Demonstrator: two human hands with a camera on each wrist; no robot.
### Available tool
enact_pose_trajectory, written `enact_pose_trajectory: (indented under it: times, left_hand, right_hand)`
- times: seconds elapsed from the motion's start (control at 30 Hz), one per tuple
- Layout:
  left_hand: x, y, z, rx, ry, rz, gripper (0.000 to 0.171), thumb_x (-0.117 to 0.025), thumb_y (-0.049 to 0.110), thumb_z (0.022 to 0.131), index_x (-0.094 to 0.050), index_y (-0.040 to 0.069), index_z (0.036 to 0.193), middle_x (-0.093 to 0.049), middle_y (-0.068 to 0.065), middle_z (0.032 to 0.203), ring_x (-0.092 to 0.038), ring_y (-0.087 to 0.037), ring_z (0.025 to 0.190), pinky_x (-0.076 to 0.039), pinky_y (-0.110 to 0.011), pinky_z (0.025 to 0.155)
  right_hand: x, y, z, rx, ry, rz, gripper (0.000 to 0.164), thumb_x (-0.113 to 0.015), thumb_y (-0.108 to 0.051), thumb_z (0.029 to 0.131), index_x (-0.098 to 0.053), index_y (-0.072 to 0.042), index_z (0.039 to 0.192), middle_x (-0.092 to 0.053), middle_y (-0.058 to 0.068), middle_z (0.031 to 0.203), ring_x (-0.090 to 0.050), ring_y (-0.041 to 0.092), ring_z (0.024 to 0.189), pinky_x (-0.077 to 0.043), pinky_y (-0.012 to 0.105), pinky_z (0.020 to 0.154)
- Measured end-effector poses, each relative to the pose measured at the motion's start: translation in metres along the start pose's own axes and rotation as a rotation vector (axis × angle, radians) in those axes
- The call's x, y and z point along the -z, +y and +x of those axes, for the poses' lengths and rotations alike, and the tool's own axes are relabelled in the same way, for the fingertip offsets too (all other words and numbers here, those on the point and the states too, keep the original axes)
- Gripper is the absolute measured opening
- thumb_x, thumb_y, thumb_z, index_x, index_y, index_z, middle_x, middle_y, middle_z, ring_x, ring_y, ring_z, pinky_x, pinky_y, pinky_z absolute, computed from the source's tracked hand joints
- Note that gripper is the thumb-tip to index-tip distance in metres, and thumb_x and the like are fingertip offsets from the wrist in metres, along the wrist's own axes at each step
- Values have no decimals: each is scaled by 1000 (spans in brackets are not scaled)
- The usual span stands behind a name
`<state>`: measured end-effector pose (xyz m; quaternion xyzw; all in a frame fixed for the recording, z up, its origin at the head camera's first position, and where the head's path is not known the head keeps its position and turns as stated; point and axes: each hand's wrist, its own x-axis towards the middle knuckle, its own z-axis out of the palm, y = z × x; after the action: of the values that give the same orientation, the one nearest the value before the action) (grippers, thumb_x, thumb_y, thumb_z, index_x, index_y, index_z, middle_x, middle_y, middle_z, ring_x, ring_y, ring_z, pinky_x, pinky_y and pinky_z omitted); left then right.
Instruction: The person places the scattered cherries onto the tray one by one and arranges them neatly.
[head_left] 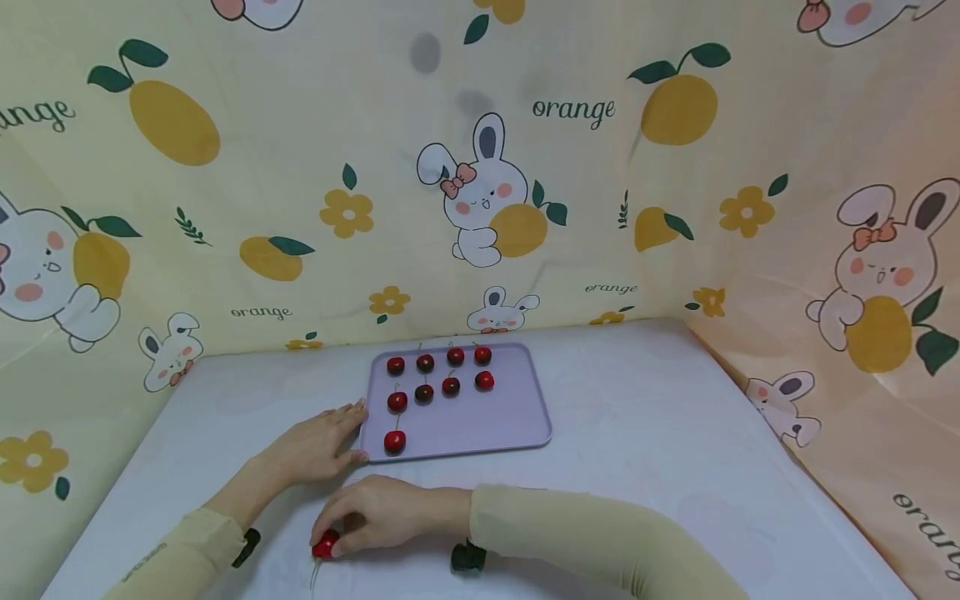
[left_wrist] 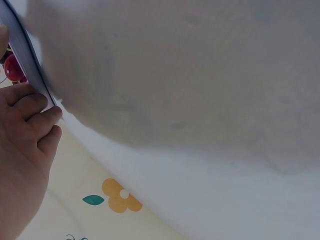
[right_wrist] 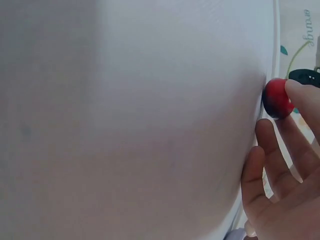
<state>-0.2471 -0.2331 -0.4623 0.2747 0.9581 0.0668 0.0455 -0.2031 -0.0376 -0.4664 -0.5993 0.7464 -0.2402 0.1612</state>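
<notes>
Between the thumb and fingers of my right hand (head_left: 382, 512) is a red cherry (head_left: 326, 545), its stem pointing toward the near edge in the head view. The right wrist view shows the same cherry (right_wrist: 278, 99) pinched at the fingertips, dark on one side. My left hand (head_left: 318, 446) holds the left edge of a lilac tray (head_left: 480, 425), thumb near its front left corner. Bent fingers (left_wrist: 37, 107) meet the tray's rim in the left wrist view. Several cherries (head_left: 423, 393) stand on the tray in two rows, with a single cherry (head_left: 394, 442) in front at the left.
A white cloth (head_left: 637, 467) covers the table beneath the tray. Behind and at both sides rises a cream curtain (head_left: 405, 275) printed with rabbits and oranges. Dark wrist straps (head_left: 468, 557) sit on both arms.
</notes>
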Motion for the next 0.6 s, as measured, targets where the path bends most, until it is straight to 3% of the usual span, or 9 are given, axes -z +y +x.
enact_pose_trajectory:
  times: [0.13, 0.37, 0.6]
  left_hand:
    - [1, 1, 0, 4, -5, -7, 74, -69, 43, 99, -49, -5, 151, -46, -25, 157, -46, -46, 143, -39, -62, 117]
    - [1, 2, 1, 4, -11, -8, 73, -69, 42, 99, -49, -5, 151, -46, -25, 157, -46, -46, 143, -39, -61, 118]
    - [2, 2, 0, 4, -11, -11, 73, -69, 41, 99, -49, -6, 150, -46, -26, 157, -46, -46, 143, -39, -61, 117]
  right_hand:
    - [-1, 0, 1, -2, 12, -31, 30, -75, -21, 99, -73, -18, 129, -72, -10, 122, -52, -13, 91, -42, -1, 82]
    - [-3, 0, 0, -31, -1, 8, 33, -76, -24, 97, -74, -19, 130, -66, -7, 122, -52, -12, 86, -44, 0, 77]
    - [-2, 1, 0, -43, 4, 25, 33, -77, -25, 96, -74, -19, 128, -70, -13, 116, -52, -11, 88, -44, 1, 77]
